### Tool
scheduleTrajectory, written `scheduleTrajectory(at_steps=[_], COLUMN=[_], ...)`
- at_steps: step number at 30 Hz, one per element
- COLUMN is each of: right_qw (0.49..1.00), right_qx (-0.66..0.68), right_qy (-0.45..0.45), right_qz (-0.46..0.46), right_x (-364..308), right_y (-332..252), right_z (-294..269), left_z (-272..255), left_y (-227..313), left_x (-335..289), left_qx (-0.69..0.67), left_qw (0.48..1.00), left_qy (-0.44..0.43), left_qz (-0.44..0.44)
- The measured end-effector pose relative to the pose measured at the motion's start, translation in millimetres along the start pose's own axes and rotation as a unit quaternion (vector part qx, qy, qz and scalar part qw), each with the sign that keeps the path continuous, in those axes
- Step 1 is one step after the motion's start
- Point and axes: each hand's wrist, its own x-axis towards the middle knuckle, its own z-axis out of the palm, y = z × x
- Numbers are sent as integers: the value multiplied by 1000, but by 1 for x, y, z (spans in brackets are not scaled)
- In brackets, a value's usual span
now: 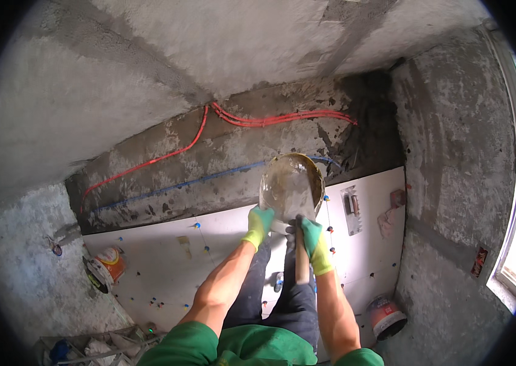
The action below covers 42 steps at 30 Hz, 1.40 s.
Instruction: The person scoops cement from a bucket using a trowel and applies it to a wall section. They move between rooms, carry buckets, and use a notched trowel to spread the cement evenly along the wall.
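My left hand (259, 223), in a green-and-yellow glove, is closed at the near left side of a round mortar-smeared bucket (269, 174). Its fingers are at a short white handle (281, 227). In the same kind of glove, my right hand (312, 238) grips a tool with a pale wooden handle (302, 265) that points back toward me. A flat grey blade (299, 194) reaches over the bucket; which handle it belongs to, I cannot tell. Greyish wet material coats the inside of the bucket.
White tiles (166, 268) with blue and red levelling pieces cover the near floor. A notched trowel (351, 210) lies at right. Red conduits (258, 121) and a blue conduit (209, 176) cross the rough strip beyond. Buckets stand left (110, 266) and right (386, 318); a window (513, 262) is at right.
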Motion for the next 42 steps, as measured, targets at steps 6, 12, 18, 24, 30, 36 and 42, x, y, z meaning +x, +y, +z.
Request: scheduleTrajectory(at_steps=[6, 12, 18, 24, 30, 36, 42], right_qw=[994, 997, 977, 992, 994, 991, 990], right_qx=[35, 73, -112, -72, -95, -104, -134], right_qy=[29, -6, 67, 60, 55, 56, 48], right_qz=[-95, 11, -169, -81, 14, -63, 2], right_x=[-45, 8, -16, -33, -8, -46, -12], right_y=[-5, -16, -20, -27, -36, -26, -13], right_z=[-35, -68, -105, -143, -155, -155, -156], left_z=[34, 78, 115, 140, 143, 150, 147], left_y=[15, 4, 2, 22, 16, -44, -103], left_x=[-11, -6, -13, -37, -54, -42, -15], left_qx=[65, 112, 66, 57, 72, -22, 46], left_qw=[998, 992, 995, 996, 996, 999, 998], left_qy=[12, -15, -64, -61, -53, -23, -16], left_qz=[21, 62, 48, 37, 22, 21, -25])
